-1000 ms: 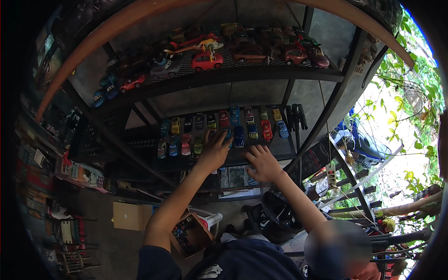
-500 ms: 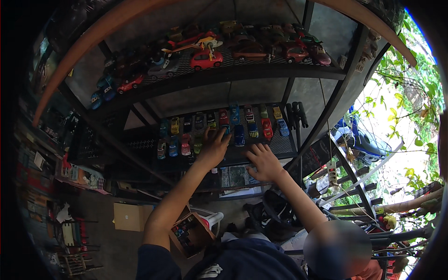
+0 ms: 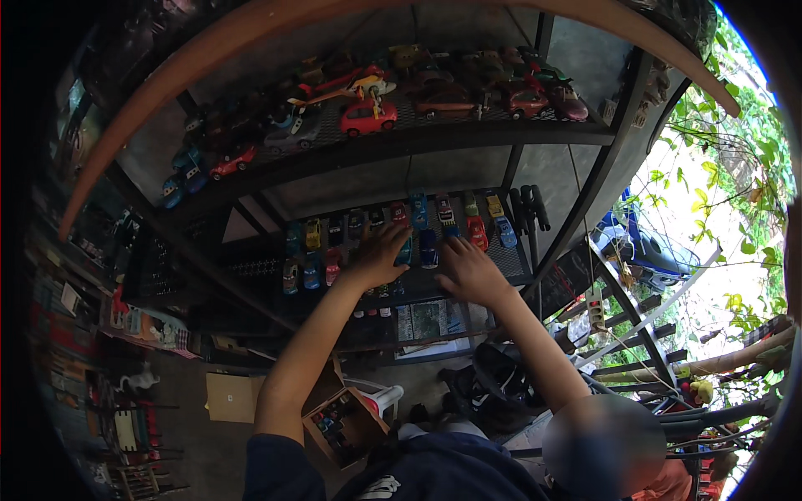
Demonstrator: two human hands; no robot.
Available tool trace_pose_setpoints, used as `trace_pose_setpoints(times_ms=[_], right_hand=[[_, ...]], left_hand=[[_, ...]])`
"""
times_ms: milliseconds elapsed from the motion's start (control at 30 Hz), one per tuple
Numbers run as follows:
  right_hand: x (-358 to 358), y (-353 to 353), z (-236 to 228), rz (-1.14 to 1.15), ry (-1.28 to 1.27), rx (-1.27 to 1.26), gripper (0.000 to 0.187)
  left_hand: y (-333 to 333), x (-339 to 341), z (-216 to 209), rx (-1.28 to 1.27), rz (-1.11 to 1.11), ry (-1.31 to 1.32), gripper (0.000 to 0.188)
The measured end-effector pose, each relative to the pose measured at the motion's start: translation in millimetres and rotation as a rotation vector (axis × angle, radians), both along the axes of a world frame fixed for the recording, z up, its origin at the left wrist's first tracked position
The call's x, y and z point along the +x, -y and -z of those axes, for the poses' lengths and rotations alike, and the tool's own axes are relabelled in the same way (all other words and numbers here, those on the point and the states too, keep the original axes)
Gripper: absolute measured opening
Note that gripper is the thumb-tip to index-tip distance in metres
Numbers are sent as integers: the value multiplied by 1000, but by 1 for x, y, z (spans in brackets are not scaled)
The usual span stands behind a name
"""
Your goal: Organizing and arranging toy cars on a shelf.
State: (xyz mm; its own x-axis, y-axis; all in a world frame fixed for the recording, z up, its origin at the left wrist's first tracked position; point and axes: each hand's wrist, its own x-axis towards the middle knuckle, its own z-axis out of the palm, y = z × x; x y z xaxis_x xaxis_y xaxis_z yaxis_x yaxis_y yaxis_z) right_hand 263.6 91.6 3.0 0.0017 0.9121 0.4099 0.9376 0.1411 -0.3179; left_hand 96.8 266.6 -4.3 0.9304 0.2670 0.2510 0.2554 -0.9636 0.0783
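Two rows of small toy cars stand on the lower mesh shelf [image 3: 517, 263]. My left hand [image 3: 380, 260] lies over the front row, its fingers apart. A teal toy car [image 3: 404, 253] shows beside it, between thumb and forefinger; whether they touch it is hard to see. To its right a dark blue toy car [image 3: 428, 248] stands between my hands. My right hand [image 3: 473, 271] reaches over the front row with fingers stretched out, fingertips at a toy car they partly cover. A red toy car [image 3: 477, 233] and a light blue one [image 3: 505, 232] stand just beyond.
The upper shelf [image 3: 401, 144] crosses above my hands, crowded with toy vehicles, including a red car [image 3: 368, 118]. Below stands an open cardboard box [image 3: 368, 422] with small toys inside. Black metal posts [image 3: 589, 192] frame the shelves; a power strip [image 3: 595, 310] hangs at right.
My left hand has shifted slightly left and its fingers have spread, uncovering more of the teal car. My right hand has moved a little forward and left over the front row.
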Motion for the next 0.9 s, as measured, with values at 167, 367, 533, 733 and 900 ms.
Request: trace_pose_setpoints(times_ms=[167, 367, 533, 733, 900], right_hand=[[13, -44, -15, -36, 168, -132, 73], [16, -60, -8, -95, 292, -280, 76], [17, -68, -6, -134, 278, -278, 74], [1, -44, -16, -68, 321, -34, 66], [-46, -4, -9, -206, -13, -154, 49]], left_hand=[[-9, 7, -12, -133, -6, -116, 77], [-4, 3, -14, -96, 25, -122, 80], [-3, -2, -16, -85, -3, -99, 80], [1, -43, -43, -155, -45, -81, 79], [-15, -99, -15, -248, -120, -23, 70]])
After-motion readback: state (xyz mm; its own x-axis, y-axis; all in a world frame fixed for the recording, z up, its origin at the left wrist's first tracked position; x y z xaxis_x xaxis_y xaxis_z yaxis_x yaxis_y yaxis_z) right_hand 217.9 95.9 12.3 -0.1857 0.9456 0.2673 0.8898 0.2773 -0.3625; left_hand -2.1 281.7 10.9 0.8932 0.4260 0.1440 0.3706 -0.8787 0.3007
